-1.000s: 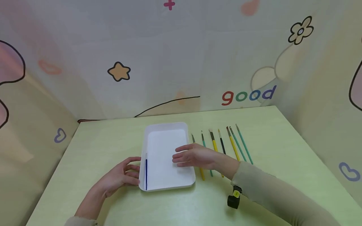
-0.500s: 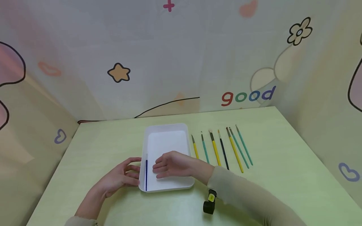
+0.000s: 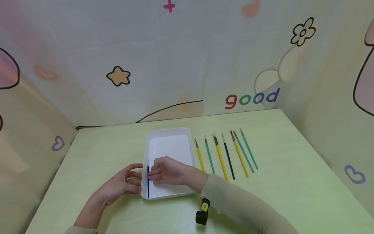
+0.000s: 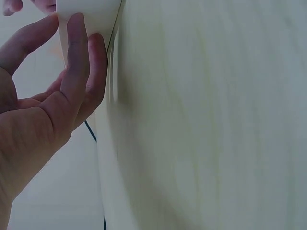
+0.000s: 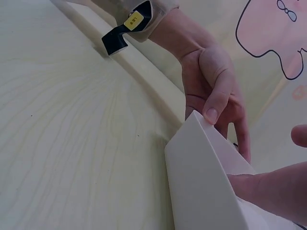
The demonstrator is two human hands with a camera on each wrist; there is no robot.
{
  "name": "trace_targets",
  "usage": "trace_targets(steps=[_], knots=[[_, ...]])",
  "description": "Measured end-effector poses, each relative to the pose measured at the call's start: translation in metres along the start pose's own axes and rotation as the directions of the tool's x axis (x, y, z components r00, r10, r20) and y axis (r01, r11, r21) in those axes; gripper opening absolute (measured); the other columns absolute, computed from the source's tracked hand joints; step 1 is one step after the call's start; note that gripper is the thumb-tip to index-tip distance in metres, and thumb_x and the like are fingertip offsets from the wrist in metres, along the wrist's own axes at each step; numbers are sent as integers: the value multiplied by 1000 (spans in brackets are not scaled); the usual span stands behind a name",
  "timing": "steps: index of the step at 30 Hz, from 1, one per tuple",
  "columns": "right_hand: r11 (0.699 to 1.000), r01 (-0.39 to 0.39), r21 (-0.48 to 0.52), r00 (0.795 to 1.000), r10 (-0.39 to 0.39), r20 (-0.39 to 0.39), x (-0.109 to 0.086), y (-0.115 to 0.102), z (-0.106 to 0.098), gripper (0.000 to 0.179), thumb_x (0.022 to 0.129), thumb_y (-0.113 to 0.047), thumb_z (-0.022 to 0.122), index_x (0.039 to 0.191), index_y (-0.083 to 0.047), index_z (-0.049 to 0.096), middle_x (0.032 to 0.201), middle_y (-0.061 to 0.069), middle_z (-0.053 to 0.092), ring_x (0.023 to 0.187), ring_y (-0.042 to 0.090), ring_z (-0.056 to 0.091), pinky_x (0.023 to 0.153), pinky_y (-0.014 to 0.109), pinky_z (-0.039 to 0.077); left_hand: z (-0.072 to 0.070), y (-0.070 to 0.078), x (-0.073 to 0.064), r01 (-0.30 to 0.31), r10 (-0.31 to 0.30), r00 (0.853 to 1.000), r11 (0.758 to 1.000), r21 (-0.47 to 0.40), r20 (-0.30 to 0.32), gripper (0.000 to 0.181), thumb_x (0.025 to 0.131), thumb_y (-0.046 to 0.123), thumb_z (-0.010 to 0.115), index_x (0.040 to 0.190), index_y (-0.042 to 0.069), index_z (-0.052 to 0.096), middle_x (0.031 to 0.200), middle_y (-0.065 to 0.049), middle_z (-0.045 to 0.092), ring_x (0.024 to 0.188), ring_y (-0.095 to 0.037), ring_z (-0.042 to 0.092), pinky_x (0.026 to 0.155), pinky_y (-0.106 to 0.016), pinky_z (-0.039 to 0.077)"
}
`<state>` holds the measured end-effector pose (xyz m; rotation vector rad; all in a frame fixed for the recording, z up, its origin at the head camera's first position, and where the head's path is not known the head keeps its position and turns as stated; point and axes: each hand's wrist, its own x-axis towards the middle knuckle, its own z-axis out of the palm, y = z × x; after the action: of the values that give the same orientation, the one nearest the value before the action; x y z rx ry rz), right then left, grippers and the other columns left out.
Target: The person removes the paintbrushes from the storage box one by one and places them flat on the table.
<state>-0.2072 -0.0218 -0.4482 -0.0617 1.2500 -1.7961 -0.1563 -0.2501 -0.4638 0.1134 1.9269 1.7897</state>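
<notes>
A white rectangular tray (image 3: 170,143) lies on the table. A thin blue paintbrush (image 3: 148,188) is inside it, along its left wall. My left hand (image 3: 122,182) is at the tray's left side, fingers bent a little and spread. In the left wrist view the fingertips of the left hand (image 4: 60,88) touch the tray's outer wall (image 4: 93,12). My right hand (image 3: 172,172) reaches over the tray, its loosely bent fingers beside the blue paintbrush. Whether they touch it I cannot tell. In the right wrist view its fingertips are hidden behind the tray wall (image 5: 201,177).
Several paintbrushes lie in a row right of the tray, among them a yellow brush (image 3: 220,159), a black brush (image 3: 229,159) and a teal brush (image 3: 249,148). A printed cloth wall (image 3: 175,65) encloses the table's back and sides. A black wrist camera (image 3: 202,216) hangs below the right sleeve.
My right hand has moved left, from over the tray's right side to beside the blue paintbrush. The left hand stays at the tray's left side. The head view has shifted slightly.
</notes>
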Motion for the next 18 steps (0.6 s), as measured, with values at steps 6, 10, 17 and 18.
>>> trace_targets(steps=[6,10,17,18], knots=[[1000,18,-16,997,-19,-71,9,5,-4,17,94,-8,48,105,4,52,131,31,56,128,41,54,113,52,39,-2,-1,0,14,-14,1000,1000,-3,0,87,85,-6,75,157,2,25,134,-27,48,110,-30,63,89,-40,58],[992,40,-123,996,-50,-75,17,12,-4,24,101,-2,50,116,14,58,111,22,65,107,29,63,105,48,49,-2,-2,0,11,-11,1000,1000,-10,14,87,86,-5,75,157,2,25,134,-26,48,110,-30,63,89,-40,58],[921,102,-377,969,-177,-172,25,18,8,39,94,7,64,129,18,53,97,18,70,95,30,71,85,39,60,-2,-3,-1,3,-3,1000,1000,-18,12,88,86,-5,75,157,3,25,133,-25,49,112,-29,63,89,-41,58],[908,105,-405,964,-193,-183,26,18,10,38,93,7,65,128,18,54,95,17,70,93,30,72,82,38,61,-2,-3,0,2,-2,1000,1000,-21,14,88,86,-5,75,157,3,25,133,-25,49,112,-29,63,89,-41,58]])
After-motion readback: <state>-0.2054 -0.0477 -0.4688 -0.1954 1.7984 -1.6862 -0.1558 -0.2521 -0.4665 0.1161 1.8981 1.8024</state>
